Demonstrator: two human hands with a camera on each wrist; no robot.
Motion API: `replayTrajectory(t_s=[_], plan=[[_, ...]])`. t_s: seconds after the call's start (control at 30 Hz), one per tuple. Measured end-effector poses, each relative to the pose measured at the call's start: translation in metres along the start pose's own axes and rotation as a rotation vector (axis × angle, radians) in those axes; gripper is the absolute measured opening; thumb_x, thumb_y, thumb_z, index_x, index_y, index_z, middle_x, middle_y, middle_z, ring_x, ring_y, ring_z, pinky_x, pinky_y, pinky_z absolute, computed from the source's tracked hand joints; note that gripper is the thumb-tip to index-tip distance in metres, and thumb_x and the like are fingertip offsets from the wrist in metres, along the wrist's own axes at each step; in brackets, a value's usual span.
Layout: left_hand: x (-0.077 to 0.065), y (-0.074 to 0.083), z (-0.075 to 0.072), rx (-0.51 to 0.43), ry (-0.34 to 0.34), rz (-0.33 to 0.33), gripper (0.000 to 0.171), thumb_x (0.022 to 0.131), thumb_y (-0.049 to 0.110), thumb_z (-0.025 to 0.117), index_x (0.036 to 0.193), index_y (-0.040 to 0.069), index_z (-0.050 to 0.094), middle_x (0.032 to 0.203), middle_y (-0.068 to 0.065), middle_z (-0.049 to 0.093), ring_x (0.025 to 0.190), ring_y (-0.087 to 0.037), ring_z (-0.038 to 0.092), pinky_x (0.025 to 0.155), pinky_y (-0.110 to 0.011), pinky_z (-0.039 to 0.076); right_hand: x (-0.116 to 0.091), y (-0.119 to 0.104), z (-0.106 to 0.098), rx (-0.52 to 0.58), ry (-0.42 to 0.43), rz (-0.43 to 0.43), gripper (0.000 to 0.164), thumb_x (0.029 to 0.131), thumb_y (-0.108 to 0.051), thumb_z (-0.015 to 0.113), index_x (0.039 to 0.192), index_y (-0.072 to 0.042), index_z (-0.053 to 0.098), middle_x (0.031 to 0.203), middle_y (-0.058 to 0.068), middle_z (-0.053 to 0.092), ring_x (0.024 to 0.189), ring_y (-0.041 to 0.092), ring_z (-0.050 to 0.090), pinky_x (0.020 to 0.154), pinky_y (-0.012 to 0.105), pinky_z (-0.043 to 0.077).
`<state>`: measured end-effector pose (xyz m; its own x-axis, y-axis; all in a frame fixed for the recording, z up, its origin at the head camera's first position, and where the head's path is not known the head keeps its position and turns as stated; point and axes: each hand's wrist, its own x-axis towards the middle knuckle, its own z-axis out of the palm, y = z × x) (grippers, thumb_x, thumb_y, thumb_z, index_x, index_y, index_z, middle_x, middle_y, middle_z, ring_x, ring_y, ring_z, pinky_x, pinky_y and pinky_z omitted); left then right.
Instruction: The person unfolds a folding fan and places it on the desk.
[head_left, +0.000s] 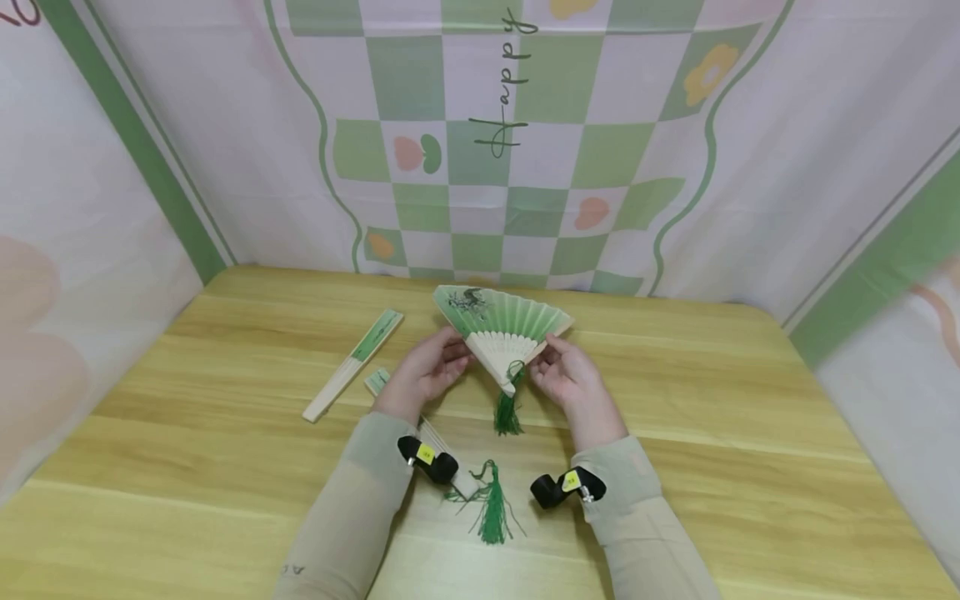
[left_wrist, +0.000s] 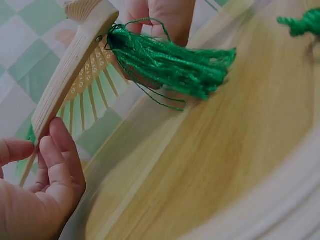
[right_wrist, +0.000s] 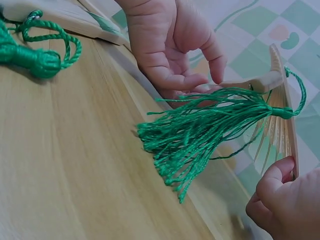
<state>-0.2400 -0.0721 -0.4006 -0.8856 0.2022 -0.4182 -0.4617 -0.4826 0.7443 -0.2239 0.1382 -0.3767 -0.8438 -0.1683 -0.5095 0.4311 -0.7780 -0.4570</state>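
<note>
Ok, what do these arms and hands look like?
The left sleeve and right sleeve are pale beige, the left with a small dark mark. Each sleeve carries a black camera with a yellow label. Left hand and right hand are bare.

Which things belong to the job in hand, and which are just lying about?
In use:
- spread folding fan in left hand and right hand
- its green tassel

Lying about:
- leftmost closed folding fan
- partly hidden closed folding fan
- that fan's tassel

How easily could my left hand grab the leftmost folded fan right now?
Probably yes, if it lets go first: your left hand pinches the edge of the open fan. Nothing lies over the leftmost folded fan on the table.
</note>
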Motion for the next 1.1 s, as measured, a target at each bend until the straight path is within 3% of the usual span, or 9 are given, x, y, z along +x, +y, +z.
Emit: replayTrajectory(t_s=[0.17,0.33,0.43,0.63,0.8,1.1], plan=[[-0.001,0.004,0.003,-0.160,-0.050,0.025,0.004,0.095,0.011,0.058,0.097,0.009,0.062,0.091,-0.002,0.062,0.081,-0.010,0.058,0.073,-0.014,0.050,-0.002,-0.003,0.002,0.007,0.004,-0.010,0.011,0.107,-0.018,0.038,0.116,-0.015,0.044,0.099,-0.003,0.055,0.092,0.007,0.050,0.078,0.015,0.043],[0.000,0.006,0.003,-0.284,0.003,0.030,0.006,0.097,0.008,0.054,0.094,0.010,0.059,0.087,-0.002,0.062,0.079,-0.010,0.057,0.072,-0.016,0.049,-0.002,-0.003,0.005,0.035,0.026,-0.024,0.009,0.107,-0.018,0.037,0.113,-0.014,0.043,0.096,-0.003,0.052,0.087,0.007,0.048,0.079,0.013,0.041],[0.000,0.006,-0.002,-0.315,0.034,0.033,0.005,0.095,0.007,0.056,0.093,0.008,0.060,0.084,-0.002,0.062,0.077,-0.011,0.058,0.069,-0.016,0.050,-0.002,0.000,0.006,0.046,0.026,-0.027,0.009,0.107,-0.017,0.036,0.114,-0.013,0.042,0.097,-0.002,0.051,0.089,0.007,0.047,0.080,0.013,0.042],[-0.002,0.005,-0.004,-0.311,0.016,0.025,0.003,0.096,0.010,0.056,0.093,0.009,0.057,0.084,-0.001,0.062,0.076,-0.010,0.058,0.069,-0.015,0.050,-0.005,0.003,0.008,0.061,0.022,-0.051,0.010,0.107,-0.015,0.036,0.114,-0.013,0.042,0.099,-0.003,0.049,0.092,0.005,0.046,0.079,0.012,0.042],[-0.001,0.003,0.005,-0.359,0.047,0.026,0.006,0.098,0.011,0.053,0.092,0.009,0.054,0.085,0.000,0.062,0.074,-0.008,0.056,0.065,-0.014,0.046,-0.007,0.001,0.009,0.083,0.030,-0.071,0.008,0.107,-0.015,0.036,0.112,-0.011,0.041,0.101,-0.002,0.047,0.090,0.005,0.047,0.078,0.012,0.043],[0.003,0.001,0.022,-0.458,0.075,0.015,0.007,0.097,0.010,0.054,0.091,0.008,0.053,0.084,-0.001,0.061,0.072,-0.009,0.051,0.060,-0.014,0.041,-0.008,-0.009,0.008,0.236,0.085,-0.094,0.009,0.106,-0.014,0.039,0.114,-0.010,0.042,0.099,-0.002,0.050,0.090,0.006,0.049,0.073,0.016,0.045]])
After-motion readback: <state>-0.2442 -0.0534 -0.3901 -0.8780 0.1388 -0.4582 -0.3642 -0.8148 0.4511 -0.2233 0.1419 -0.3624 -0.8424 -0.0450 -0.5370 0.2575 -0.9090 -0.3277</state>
